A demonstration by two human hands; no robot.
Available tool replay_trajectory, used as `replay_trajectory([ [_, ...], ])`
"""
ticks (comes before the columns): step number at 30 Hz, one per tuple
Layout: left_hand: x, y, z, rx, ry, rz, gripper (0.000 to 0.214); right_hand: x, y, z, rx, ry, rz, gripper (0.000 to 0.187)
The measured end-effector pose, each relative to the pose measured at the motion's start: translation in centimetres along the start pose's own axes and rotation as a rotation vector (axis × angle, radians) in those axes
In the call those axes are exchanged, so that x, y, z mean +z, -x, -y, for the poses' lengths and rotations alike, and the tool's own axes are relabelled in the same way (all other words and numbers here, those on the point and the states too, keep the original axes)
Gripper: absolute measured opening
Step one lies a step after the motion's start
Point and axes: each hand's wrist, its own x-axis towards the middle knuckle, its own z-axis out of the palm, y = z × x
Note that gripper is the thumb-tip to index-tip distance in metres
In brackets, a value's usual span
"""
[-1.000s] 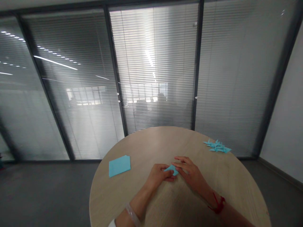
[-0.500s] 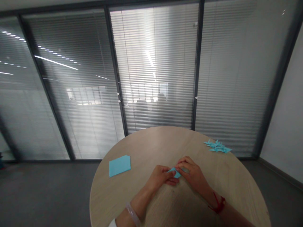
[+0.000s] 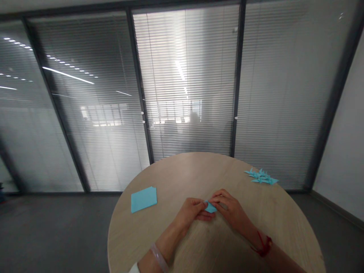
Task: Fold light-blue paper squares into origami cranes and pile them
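Both of my hands meet over the middle of a round wooden table (image 3: 199, 174). Between them is a small folded piece of light blue paper (image 3: 211, 207). My left hand (image 3: 192, 212) pinches its left side with the fingers curled. My right hand (image 3: 229, 207), with a red cord at the wrist, pinches its right side from above. Most of the paper is hidden under my fingers.
A stack of flat light blue paper squares (image 3: 143, 199) lies on the table's left part. A small pile of folded blue paper shapes (image 3: 261, 176) sits near the far right edge. Glass walls with blinds stand behind the table, grey floor around it.
My right hand's fingers have drawn in from lying spread over the paper to a pinch. Both hands have closed tighter round the small paper. The stack and the pile have not moved.
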Motion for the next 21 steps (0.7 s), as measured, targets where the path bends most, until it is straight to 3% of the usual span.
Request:
replay_trajectory([
  [9, 0.14, -0.03, 0.25, 0.044, -0.005, -0.005, 0.042, 0.36, 0.19, -0.04, -0.042, 0.005, -0.007, 0.021],
  [21, 0.73, 0.43, -0.19, 0.066, 0.059, -0.003, 0.038, 0.25, 0.52, 0.45, -0.124, 0.179, -0.039, 0.028],
])
